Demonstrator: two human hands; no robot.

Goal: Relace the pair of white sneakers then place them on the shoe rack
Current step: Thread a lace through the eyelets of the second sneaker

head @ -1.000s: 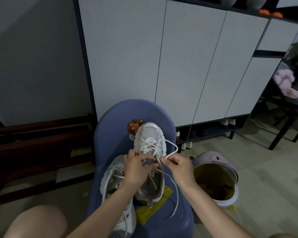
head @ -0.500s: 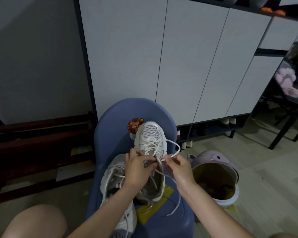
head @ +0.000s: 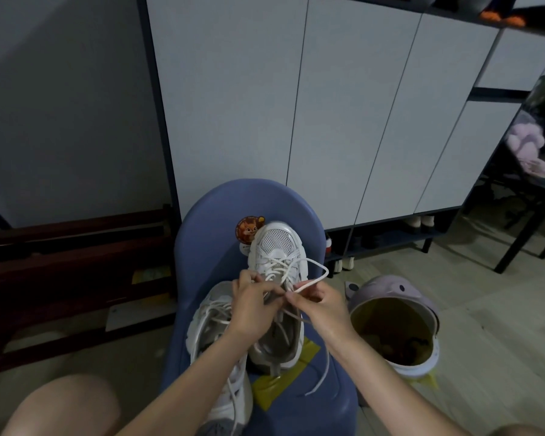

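Right hand pinches a looped flat lace; left hand grips the mesh-toed sneaker.

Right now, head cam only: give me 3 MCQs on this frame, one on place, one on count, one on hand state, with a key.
1. Where do the sneakers rest?
A. on the blue chair
B. on the floor
C. in the bin

2. How many white sneakers are in view?
A. one
B. two
C. three

3. What is the right hand doing?
A. hanging idle
B. gripping the bin
C. pinching a lace

Key:
1 A: both sit on the blue chair.
2 B: the sneaker being laced and a second sneaker beside it.
3 C: the right hand pinches the lace; the left hand holds laces too.
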